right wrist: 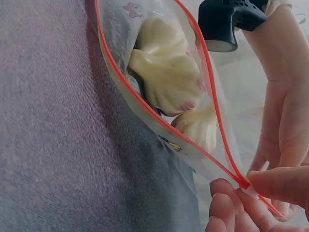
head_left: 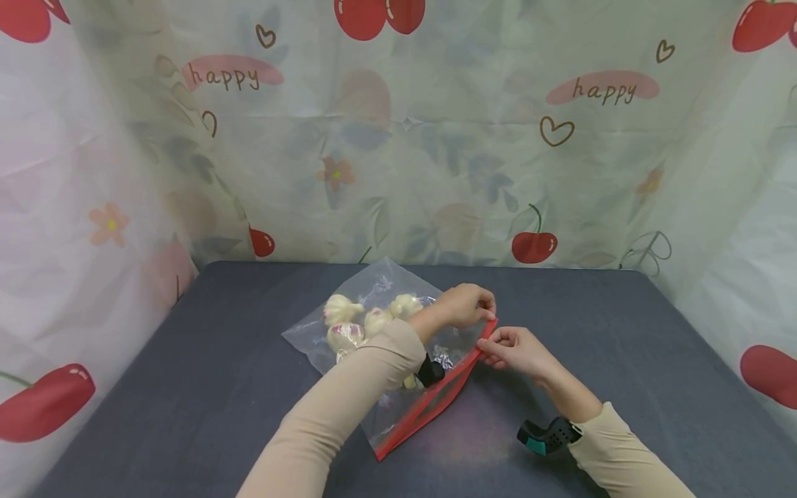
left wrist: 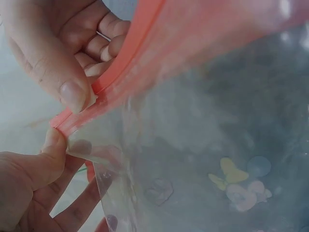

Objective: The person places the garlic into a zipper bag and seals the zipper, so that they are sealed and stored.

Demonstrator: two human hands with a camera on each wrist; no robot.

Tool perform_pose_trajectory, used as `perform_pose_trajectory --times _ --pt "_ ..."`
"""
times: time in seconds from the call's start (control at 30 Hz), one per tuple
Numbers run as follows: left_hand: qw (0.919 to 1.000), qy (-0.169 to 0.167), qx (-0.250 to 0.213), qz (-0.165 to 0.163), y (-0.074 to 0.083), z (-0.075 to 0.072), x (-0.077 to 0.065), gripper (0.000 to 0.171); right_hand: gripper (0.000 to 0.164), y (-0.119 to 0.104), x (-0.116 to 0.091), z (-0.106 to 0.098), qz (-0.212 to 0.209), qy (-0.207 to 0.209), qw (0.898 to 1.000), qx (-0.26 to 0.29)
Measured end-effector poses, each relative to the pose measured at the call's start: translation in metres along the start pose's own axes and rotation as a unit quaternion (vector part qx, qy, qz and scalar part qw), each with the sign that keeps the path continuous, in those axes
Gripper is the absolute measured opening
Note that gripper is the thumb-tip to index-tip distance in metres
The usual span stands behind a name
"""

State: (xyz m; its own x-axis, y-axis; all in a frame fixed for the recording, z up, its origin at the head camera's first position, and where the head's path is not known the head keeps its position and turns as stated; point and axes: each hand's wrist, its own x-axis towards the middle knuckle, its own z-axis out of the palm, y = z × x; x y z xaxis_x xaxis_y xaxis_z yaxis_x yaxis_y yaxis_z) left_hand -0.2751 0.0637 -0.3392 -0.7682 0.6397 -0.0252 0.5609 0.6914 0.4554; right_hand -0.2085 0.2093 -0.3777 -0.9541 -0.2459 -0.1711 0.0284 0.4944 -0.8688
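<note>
A clear zip bag [head_left: 386,280] with a red zip strip [head_left: 414,417] lies on the table, holding several garlic bulbs [head_left: 342,309]. At the strip's far end, my left hand [head_left: 463,306] pinches the corner between thumb and fingers. Close beside it, my right hand [head_left: 519,353] pinches a small whitish slider [right wrist: 249,190] on the strip. Past the slider, the two red edges stand apart, and garlic bulbs [right wrist: 171,77] show through the opening in the right wrist view. Printed cartoon figures [left wrist: 241,193] mark the plastic. My left forearm covers part of the bag in the head view.
The bag rests on a dark grey table [head_left: 205,360]. A patterned curtain [head_left: 405,159] stands behind the table and along both sides. Black wrist devices sit on both arms, the right one [head_left: 548,436] in plain view.
</note>
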Motion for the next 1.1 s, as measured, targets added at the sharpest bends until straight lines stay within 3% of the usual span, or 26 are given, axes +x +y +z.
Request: perform_pose_trajectory --times 1.1 --pt "0.9997 0.018 -0.012 -0.009 -0.004 -0.001 -0.004 0.012 0.03 -0.001 -0.003 0.019 -0.01 -0.069 0.998 0.006"
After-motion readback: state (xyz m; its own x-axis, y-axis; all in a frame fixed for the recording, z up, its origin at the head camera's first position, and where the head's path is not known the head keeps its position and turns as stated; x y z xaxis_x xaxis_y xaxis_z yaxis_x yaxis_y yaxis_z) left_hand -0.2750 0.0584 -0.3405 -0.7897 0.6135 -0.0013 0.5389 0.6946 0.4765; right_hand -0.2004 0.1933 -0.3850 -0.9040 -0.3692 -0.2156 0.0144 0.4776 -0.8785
